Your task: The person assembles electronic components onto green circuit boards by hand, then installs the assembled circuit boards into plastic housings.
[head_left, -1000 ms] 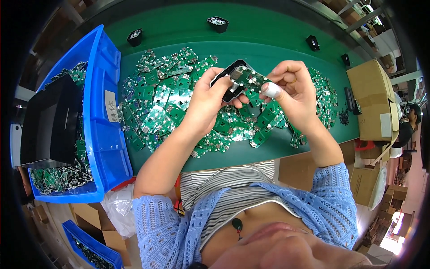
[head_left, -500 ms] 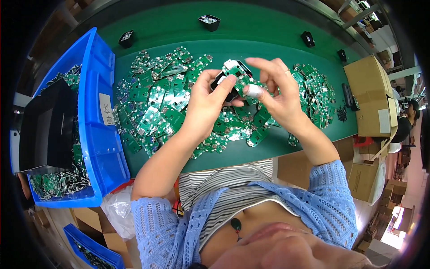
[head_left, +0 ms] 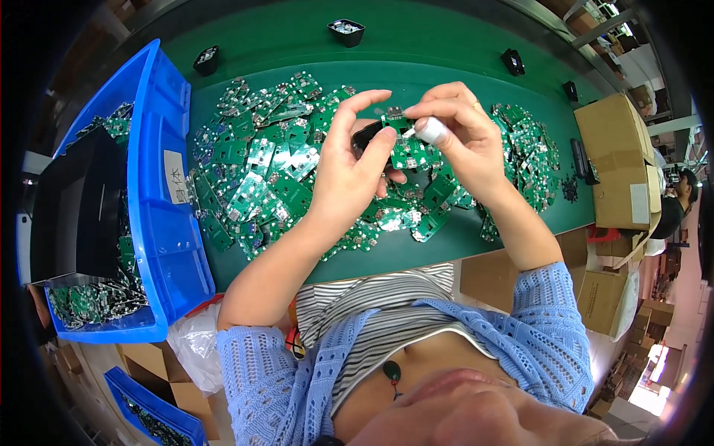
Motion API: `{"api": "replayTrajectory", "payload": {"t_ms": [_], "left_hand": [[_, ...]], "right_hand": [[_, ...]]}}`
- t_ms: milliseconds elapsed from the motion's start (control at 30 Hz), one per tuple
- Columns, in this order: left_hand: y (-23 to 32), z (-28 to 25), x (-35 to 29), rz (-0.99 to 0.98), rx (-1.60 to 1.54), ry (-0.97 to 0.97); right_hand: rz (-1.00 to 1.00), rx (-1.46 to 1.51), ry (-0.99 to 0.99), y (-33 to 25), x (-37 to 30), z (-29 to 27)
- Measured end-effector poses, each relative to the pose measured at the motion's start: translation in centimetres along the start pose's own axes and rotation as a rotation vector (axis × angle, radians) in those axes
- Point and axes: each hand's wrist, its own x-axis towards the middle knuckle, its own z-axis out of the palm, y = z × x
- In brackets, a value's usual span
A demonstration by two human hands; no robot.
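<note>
My left hand (head_left: pixel 343 160) grips a black plastic housing (head_left: pixel 366 138), its thumb pressed on a small green circuit board (head_left: pixel 406 154) and its index finger raised. My right hand (head_left: pixel 468 134), with white tape (head_left: pixel 431 131) round the thumb, is closed at the board's right edge. Thumb and index finger meet near a small white part there. Whether the board sits inside the housing or just against it is hidden by the fingers. Below and to the left of my hands spreads a heap of loose green circuit boards (head_left: pixel 286 160); another heap (head_left: pixel 524 160) lies right of my right hand.
At the left stands a blue crate (head_left: pixel 160 215) of boards with a black box (head_left: pixel 82 208) in it. Several small black cups, one holding pale parts (head_left: pixel 346 31), sit on the green strip behind. A cardboard box (head_left: pixel 613 163) and small black bits (head_left: pixel 570 188) are at right.
My left index finger has lifted off the housing and straightened. The board has tilted, and my right fingers have curled in closer to its edge.
</note>
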Motion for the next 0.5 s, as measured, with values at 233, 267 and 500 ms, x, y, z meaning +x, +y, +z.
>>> {"api": "replayTrajectory", "payload": {"t_ms": [233, 267, 500], "left_hand": [[0.2, -0.1, 0.2, 0.005, -0.035, 0.036], [0.2, -0.1, 0.2, 0.005, -0.035, 0.038], [-0.7, -0.3, 0.5, 0.393, 0.271, 0.192]], "right_hand": [[-0.146, -0.094, -0.079, -0.3, 0.2, 0.0], [-0.125, -0.105, -0.075, -0.4, 0.2, 0.0], [-0.397, -0.669, -0.066, -1.0, 1.6, -0.1]]}}
